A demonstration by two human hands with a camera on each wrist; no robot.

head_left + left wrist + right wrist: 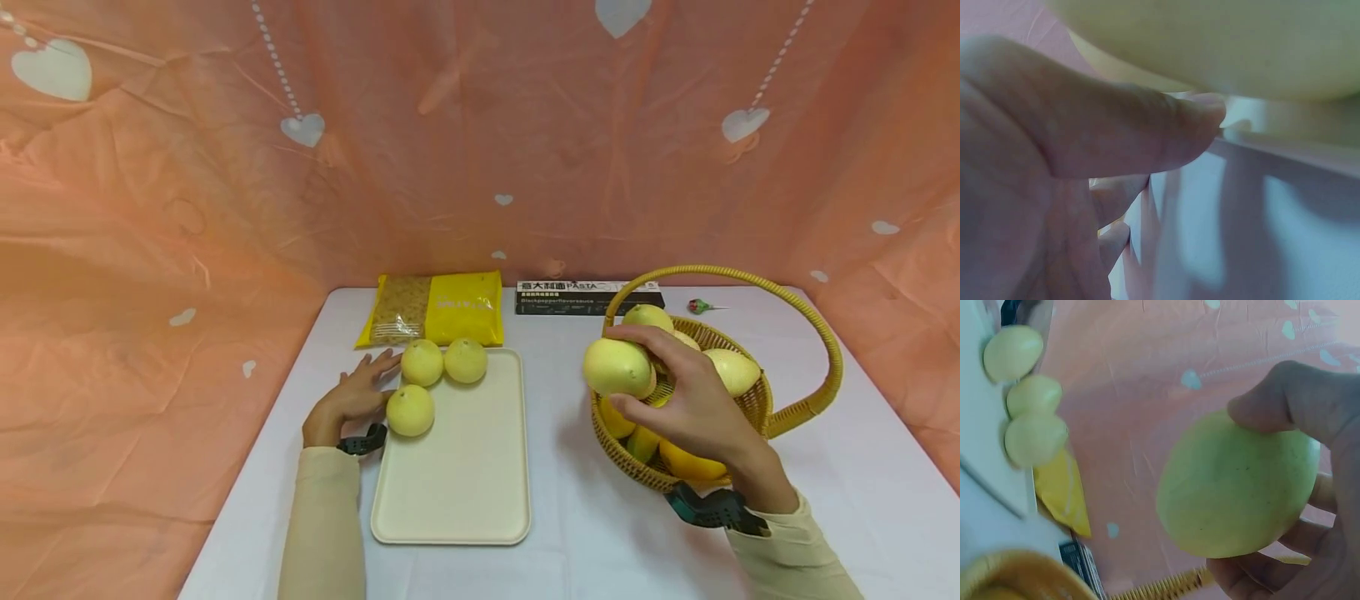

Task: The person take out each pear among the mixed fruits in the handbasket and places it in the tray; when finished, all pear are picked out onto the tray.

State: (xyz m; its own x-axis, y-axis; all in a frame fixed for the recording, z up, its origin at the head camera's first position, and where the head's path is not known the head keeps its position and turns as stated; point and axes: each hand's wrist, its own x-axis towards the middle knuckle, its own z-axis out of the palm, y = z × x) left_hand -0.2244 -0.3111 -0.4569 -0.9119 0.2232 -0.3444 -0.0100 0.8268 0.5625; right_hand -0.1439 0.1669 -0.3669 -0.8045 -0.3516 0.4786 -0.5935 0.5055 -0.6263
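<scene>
My right hand (697,408) grips a pale yellow-green pear (617,367) over the left side of a wicker basket (628,464). In the right wrist view the thumb presses the top of this pear (1235,487) and the fingers curl beneath. Three similar pears (410,410) sit at the far left part of a cream rectangular tray (465,492). At the tray's left edge, my left hand (354,396) has its fingers extended beside the pears. The left wrist view shows its thumb (1147,131) at the tray rim, close under a pear.
More pale fruit (731,372) and yellow elongated fruit (690,462) lie in the basket, whose tall handle (831,358) arches to the right. Behind the tray lie a yellow pasta bag (465,308) and a black pasta box (555,302). A small artificial rose (697,306) lies behind the basket.
</scene>
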